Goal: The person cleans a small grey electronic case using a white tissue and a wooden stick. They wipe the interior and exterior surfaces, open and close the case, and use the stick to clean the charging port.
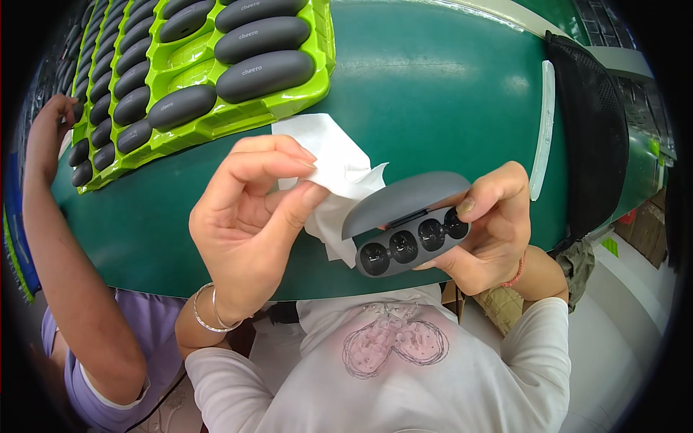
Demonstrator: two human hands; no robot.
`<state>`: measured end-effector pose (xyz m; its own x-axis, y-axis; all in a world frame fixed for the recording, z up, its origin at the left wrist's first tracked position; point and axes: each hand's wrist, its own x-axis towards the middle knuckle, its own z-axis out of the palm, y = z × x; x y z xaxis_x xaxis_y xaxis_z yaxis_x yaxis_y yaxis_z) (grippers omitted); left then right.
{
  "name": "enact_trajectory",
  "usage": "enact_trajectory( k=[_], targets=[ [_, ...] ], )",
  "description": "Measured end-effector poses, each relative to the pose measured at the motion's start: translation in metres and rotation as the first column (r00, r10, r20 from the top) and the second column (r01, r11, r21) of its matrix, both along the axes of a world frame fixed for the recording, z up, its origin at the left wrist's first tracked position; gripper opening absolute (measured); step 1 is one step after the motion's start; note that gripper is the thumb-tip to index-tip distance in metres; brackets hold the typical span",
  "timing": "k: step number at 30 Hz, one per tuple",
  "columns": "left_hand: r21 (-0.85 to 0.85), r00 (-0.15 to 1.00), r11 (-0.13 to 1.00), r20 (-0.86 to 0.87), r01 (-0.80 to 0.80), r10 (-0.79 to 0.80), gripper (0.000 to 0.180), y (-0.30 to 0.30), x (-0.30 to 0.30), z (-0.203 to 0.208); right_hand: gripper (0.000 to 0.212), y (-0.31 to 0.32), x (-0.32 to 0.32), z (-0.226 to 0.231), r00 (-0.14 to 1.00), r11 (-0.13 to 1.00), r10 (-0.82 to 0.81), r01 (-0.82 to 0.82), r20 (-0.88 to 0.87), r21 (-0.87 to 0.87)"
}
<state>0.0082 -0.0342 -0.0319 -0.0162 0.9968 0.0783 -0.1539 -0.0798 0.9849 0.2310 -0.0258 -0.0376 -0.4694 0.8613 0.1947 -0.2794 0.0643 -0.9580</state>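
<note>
With the left hand point(242, 216), pinching one part of a white cloth point(325, 144) between thumb and fingertips. With the right hand point(498, 231), gripping the right end of a dark grey case point(411, 198), one finger close to the gap between lid and base and another underneath. Holding the case open and tilted over the near part of the dark green desk point(433, 101), to the right of the left hand, with the rounded lid raised and four glossy black hollows in a row turned toward the camera. Partly hidden behind the case, the creased lower part of the cloth; hard to tell whether touching it.

At the upper left, on the desk, a bright green tray point(323, 43) with rows of closed dark cases point(266, 78). Along the tray's left edge, another person's bare arm point(72, 274), coming up from a lilac sleeve point(155, 310). Toward the right, a narrow white strip point(543, 130) just beside a black mesh-like item point(588, 137). Around the left wrist, silver bangles point(209, 330); around the right, a thin red bracelet point(516, 272).
</note>
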Motion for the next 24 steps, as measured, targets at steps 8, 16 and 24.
enact_trajectory(
  k=[8, 16, 24],
  targets=[
    [-0.107, 0.997, 0.992, 0.052, 0.066, -0.06, 0.021, -0.0012, -0.0053, -0.0009, 0.048, 0.0017, 0.0029, 0.001, 1.0, 1.0, 0.016, -0.016, 0.014, -0.023],
    [-0.081, 0.995, 0.992, -0.02, 0.092, -0.094, 0.02, 0.0028, -0.0026, -0.0018, 0.048, -0.0057, 0.0029, -0.0045, 0.999, 0.998, -0.046, 0.045, -0.013, -0.05],
    [-0.08, 0.992, 0.994, -0.09, 0.077, -0.085, 0.021, 0.0026, -0.0021, -0.0012, 0.048, -0.004, 0.0028, -0.0039, 0.999, 0.999, -0.04, 0.04, 0.006, -0.005]
  ],
)
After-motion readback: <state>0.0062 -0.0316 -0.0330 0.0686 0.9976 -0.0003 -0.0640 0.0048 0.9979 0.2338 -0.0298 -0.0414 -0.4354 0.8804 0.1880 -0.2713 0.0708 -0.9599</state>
